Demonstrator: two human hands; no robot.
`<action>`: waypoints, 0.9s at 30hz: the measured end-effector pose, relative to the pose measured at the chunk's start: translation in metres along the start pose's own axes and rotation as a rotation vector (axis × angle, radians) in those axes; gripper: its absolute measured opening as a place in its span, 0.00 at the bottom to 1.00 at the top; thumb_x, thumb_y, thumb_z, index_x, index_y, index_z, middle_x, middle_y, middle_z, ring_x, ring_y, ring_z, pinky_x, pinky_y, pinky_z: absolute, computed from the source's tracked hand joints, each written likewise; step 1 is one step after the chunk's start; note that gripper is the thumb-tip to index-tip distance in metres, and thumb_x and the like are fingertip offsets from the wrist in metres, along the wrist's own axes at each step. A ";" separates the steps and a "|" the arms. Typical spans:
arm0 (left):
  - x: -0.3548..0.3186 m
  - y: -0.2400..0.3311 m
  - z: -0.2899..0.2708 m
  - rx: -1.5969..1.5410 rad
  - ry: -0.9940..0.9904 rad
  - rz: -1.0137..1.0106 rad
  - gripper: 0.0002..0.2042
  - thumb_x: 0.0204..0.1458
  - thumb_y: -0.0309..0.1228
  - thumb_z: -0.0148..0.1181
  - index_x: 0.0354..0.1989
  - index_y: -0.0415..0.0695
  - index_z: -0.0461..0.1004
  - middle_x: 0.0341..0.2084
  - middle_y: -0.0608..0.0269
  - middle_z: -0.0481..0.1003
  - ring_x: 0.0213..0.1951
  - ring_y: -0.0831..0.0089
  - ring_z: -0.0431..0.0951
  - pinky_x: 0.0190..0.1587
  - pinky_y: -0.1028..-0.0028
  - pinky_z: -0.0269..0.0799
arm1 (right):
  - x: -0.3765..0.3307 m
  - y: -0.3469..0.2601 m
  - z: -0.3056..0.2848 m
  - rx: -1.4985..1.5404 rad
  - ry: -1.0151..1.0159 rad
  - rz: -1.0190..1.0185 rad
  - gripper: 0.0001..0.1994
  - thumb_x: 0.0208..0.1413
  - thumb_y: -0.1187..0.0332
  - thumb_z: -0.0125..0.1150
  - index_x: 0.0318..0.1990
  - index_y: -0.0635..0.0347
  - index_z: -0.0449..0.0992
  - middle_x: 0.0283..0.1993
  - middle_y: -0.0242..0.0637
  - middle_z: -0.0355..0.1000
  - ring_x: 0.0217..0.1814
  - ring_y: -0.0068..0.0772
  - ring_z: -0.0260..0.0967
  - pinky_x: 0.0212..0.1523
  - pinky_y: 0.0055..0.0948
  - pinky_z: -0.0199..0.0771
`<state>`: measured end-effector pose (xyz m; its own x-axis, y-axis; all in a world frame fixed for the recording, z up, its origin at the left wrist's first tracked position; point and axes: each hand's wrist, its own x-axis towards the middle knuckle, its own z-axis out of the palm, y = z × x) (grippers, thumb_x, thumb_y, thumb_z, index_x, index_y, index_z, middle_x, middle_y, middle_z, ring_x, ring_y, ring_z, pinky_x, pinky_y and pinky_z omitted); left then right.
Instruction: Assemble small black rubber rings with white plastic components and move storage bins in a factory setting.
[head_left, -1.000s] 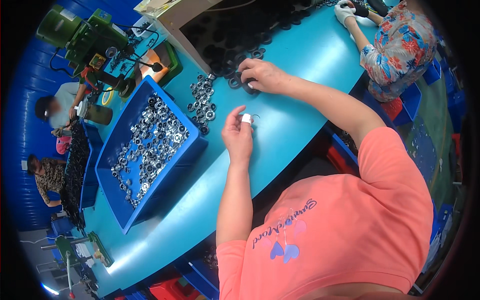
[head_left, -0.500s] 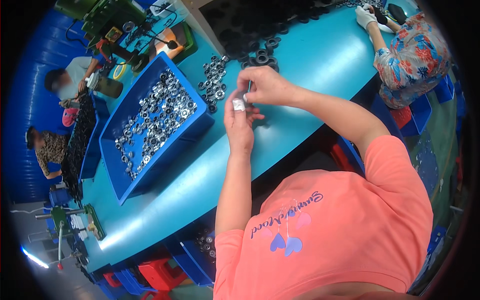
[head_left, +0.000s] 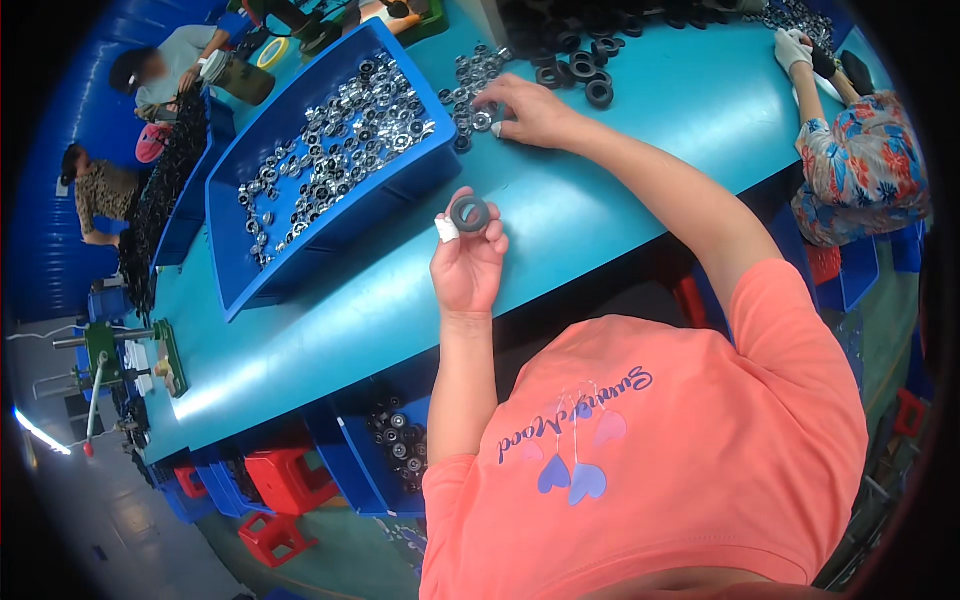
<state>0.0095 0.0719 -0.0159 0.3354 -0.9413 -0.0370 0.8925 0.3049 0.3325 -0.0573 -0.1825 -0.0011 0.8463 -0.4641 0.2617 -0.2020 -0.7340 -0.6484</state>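
My left hand [head_left: 468, 262], palm up over the front of the table, holds a black rubber ring [head_left: 469, 213] between thumb and fingers. White tape wraps its thumb. Further off, my right hand [head_left: 538, 112] reaches over a loose heap of small shiny metal-and-black round parts [head_left: 478, 70]. Its fingers are curved and apart, with a white cover on the thumb tip. One shiny round part [head_left: 482, 121] lies right at these fingertips; whether they touch it I cannot tell.
A large blue bin [head_left: 335, 232] of similar shiny parts stands on the turquoise table [head_left: 330, 330]. Black rings [head_left: 583, 68] lie in a pile at the back. A gloved person [head_left: 860, 160] works at the right; two people are at the left. Red stools [head_left: 285, 480] stand below.
My hands were together at the left hand's fingertips; now they are apart. The right hand has moved away to the shiny parts, and the black ring shows in my left hand.
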 end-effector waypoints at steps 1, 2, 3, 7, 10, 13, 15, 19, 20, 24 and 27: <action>0.000 0.001 0.000 0.007 0.000 0.000 0.22 0.66 0.39 0.51 0.64 0.41 0.65 0.47 0.47 0.72 0.38 0.66 0.69 0.40 0.71 0.69 | 0.001 0.001 0.003 -0.030 0.022 -0.016 0.22 0.49 0.68 0.68 0.54 0.51 0.77 0.51 0.40 0.71 0.45 0.38 0.76 0.51 0.38 0.76; 0.000 0.001 0.000 0.014 0.000 0.000 0.22 0.67 0.39 0.51 0.64 0.41 0.65 0.47 0.47 0.72 0.38 0.66 0.69 0.39 0.71 0.69 | 0.001 0.002 0.005 -0.061 0.043 -0.031 0.21 0.49 0.69 0.69 0.54 0.51 0.77 0.51 0.40 0.71 0.43 0.37 0.76 0.50 0.38 0.76; 0.000 0.000 0.000 0.021 -0.001 -0.003 0.21 0.67 0.39 0.51 0.64 0.41 0.65 0.47 0.47 0.72 0.38 0.67 0.69 0.39 0.71 0.69 | 0.000 0.003 0.007 -0.092 0.066 -0.044 0.21 0.49 0.70 0.69 0.53 0.51 0.77 0.50 0.39 0.71 0.42 0.36 0.75 0.48 0.37 0.77; 0.001 0.000 0.002 0.042 -0.002 -0.014 0.21 0.66 0.39 0.51 0.64 0.42 0.65 0.47 0.47 0.72 0.38 0.67 0.69 0.39 0.71 0.69 | -0.003 0.011 0.007 -0.104 0.050 0.027 0.19 0.48 0.68 0.70 0.50 0.52 0.78 0.45 0.40 0.73 0.44 0.40 0.75 0.49 0.38 0.76; -0.002 -0.001 0.004 0.072 0.006 0.000 0.22 0.66 0.39 0.52 0.64 0.42 0.65 0.46 0.47 0.72 0.38 0.67 0.69 0.40 0.71 0.69 | -0.011 0.005 -0.004 -0.002 -0.014 0.065 0.18 0.49 0.65 0.70 0.50 0.52 0.79 0.46 0.41 0.76 0.48 0.39 0.75 0.49 0.37 0.75; -0.004 -0.001 0.004 0.151 0.036 0.047 0.22 0.65 0.39 0.53 0.64 0.42 0.66 0.46 0.48 0.72 0.38 0.67 0.69 0.40 0.71 0.70 | -0.023 -0.008 -0.012 0.363 -0.102 0.166 0.18 0.51 0.65 0.71 0.50 0.55 0.79 0.45 0.37 0.77 0.43 0.30 0.75 0.44 0.31 0.75; -0.004 -0.004 0.009 0.210 0.071 0.087 0.21 0.64 0.37 0.55 0.63 0.42 0.66 0.46 0.49 0.72 0.37 0.68 0.70 0.40 0.71 0.71 | -0.031 -0.016 -0.014 0.696 -0.150 0.279 0.17 0.53 0.67 0.70 0.50 0.57 0.79 0.42 0.32 0.76 0.38 0.21 0.72 0.39 0.25 0.74; 0.000 -0.007 0.019 0.787 0.146 0.283 0.23 0.56 0.26 0.63 0.60 0.41 0.68 0.44 0.56 0.71 0.37 0.74 0.71 0.39 0.76 0.73 | -0.042 -0.028 -0.021 1.134 -0.186 0.366 0.15 0.56 0.72 0.64 0.51 0.60 0.77 0.44 0.31 0.75 0.39 0.19 0.72 0.38 0.20 0.75; 0.002 -0.008 0.024 1.015 0.176 0.363 0.24 0.53 0.23 0.65 0.59 0.40 0.68 0.43 0.58 0.70 0.36 0.75 0.72 0.38 0.77 0.73 | -0.044 -0.027 -0.020 1.162 -0.209 0.360 0.15 0.57 0.69 0.66 0.51 0.59 0.77 0.44 0.30 0.75 0.40 0.20 0.72 0.40 0.21 0.74; 0.002 -0.006 0.051 1.634 0.264 0.559 0.25 0.44 0.20 0.72 0.53 0.38 0.72 0.41 0.64 0.67 0.34 0.80 0.73 0.35 0.80 0.73 | -0.054 -0.022 -0.010 1.279 -0.284 0.353 0.14 0.58 0.69 0.66 0.50 0.59 0.76 0.44 0.30 0.75 0.41 0.21 0.72 0.40 0.20 0.75; 0.004 -0.008 0.051 1.710 0.277 0.603 0.24 0.43 0.21 0.72 0.51 0.38 0.74 0.41 0.64 0.67 0.33 0.80 0.73 0.33 0.80 0.73 | -0.059 -0.024 -0.007 1.297 -0.323 0.353 0.13 0.58 0.69 0.66 0.49 0.58 0.76 0.44 0.30 0.74 0.41 0.20 0.73 0.39 0.19 0.75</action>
<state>-0.0116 0.0588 0.0294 0.6491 -0.6699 0.3605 -0.5441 -0.0776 0.8354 -0.1057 -0.1409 0.0046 0.9583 -0.2618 -0.1146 0.0203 0.4622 -0.8865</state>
